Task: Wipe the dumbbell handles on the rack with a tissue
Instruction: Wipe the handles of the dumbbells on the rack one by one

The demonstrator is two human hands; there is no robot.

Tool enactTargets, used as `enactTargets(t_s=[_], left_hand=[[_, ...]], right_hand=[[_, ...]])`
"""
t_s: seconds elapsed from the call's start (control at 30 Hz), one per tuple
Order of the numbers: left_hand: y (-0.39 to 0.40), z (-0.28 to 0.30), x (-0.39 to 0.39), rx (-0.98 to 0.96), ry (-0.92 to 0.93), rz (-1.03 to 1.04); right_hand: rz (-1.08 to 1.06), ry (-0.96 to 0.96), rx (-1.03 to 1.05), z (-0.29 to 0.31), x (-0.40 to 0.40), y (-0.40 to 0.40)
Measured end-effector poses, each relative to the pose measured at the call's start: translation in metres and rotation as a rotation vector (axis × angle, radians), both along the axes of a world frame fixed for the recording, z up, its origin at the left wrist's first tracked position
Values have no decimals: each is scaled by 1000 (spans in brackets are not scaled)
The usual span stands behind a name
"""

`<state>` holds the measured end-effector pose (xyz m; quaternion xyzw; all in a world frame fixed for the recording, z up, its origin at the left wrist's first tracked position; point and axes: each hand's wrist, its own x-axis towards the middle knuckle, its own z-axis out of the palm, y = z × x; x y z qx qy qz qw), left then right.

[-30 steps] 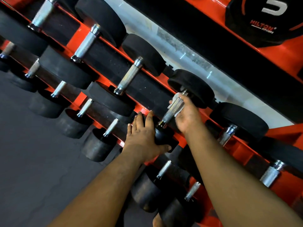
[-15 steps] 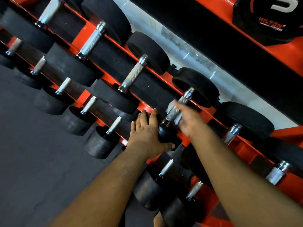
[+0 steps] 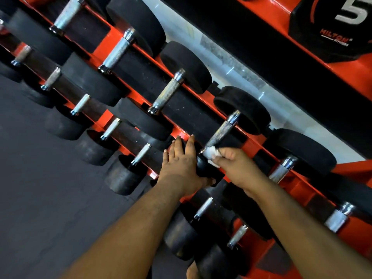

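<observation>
Black dumbbells with knurled chrome handles lie in two rows on an orange rack (image 3: 104, 47). My right hand (image 3: 237, 168) pinches a white tissue (image 3: 211, 155) against the near end of one upper-row dumbbell handle (image 3: 220, 132). My left hand (image 3: 181, 164) lies with straight fingers on that dumbbell's near black head (image 3: 203, 168), thumb under it. Most of the handle above the tissue is bare and shiny.
More dumbbell handles (image 3: 168, 92) run up to the left and another handle (image 3: 281, 168) sits just right of my right hand. A lower row of smaller dumbbells (image 3: 122, 176) sticks out toward me. Dark floor (image 3: 40, 198) lies at left. A black weight plate (image 3: 330, 27) hangs top right.
My right hand slid the tissue down the handle from its upper part to its near end. My left hand stayed on the dumbbell head.
</observation>
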<state>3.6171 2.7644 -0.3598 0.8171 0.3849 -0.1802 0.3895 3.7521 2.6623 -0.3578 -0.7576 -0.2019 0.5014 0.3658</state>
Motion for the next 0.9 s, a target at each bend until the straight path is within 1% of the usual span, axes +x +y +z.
enactTargets(t_s=[0.03, 0.07, 0.13, 0.17, 0.23, 0.27, 0.3, 0.33, 0.43, 0.53, 0.57, 0.6, 0.67, 0.7, 0.73, 0.77, 0.8, 0.9], left_hand=[[0, 0, 0, 1, 5, 0], [0, 0, 1, -1, 8, 1], [0, 1, 1, -9, 8, 3], [0, 1, 1, -9, 5, 6], [0, 2, 0, -8, 3, 9], [0, 2, 0, -8, 4, 9], [-1, 2, 0, -9, 3, 11], [-1, 2, 0, -12, 2, 14], [0, 1, -1, -15, -5, 14], [0, 0, -1, -16, -13, 17], [0, 0, -2, -13, -16, 18], [0, -1, -1, -11, -19, 17], [-1, 0, -1, -6, -22, 13], [-1, -1, -1, -3, -22, 11], [0, 0, -1, -2, -20, 7], [0, -1, -1, -2, -20, 8], [0, -1, -1, -2, -22, 5], [0, -2, -2, 2, -33, 7]], right_hand=[[56, -88, 66, 6, 7, 6], [100, -236, 120, 10, 14, 15], [271, -669, 198, 5, 26, 34], [442, -838, 178, -3, 30, 42], [881, -1050, 25, -21, 31, 48], [1054, -1100, -32, -29, 30, 44], [1147, -1134, -22, -35, 30, 36], [1197, -1176, 21, -39, 32, 25], [1239, -1250, 128, -38, 44, -2], [1325, -1251, 184, -31, 59, -27], [1291, -1245, 221, -27, 64, -29], [1194, -1226, 248, -24, 68, -26], [906, -1204, 255, -22, 73, -9], [795, -1203, 228, -23, 73, 3], [744, -1208, 177, -24, 70, 15], [764, -1231, 117, -27, 63, 24], [836, -1252, 65, -34, 56, 27], [1094, -1335, 69, -45, 49, 11]])
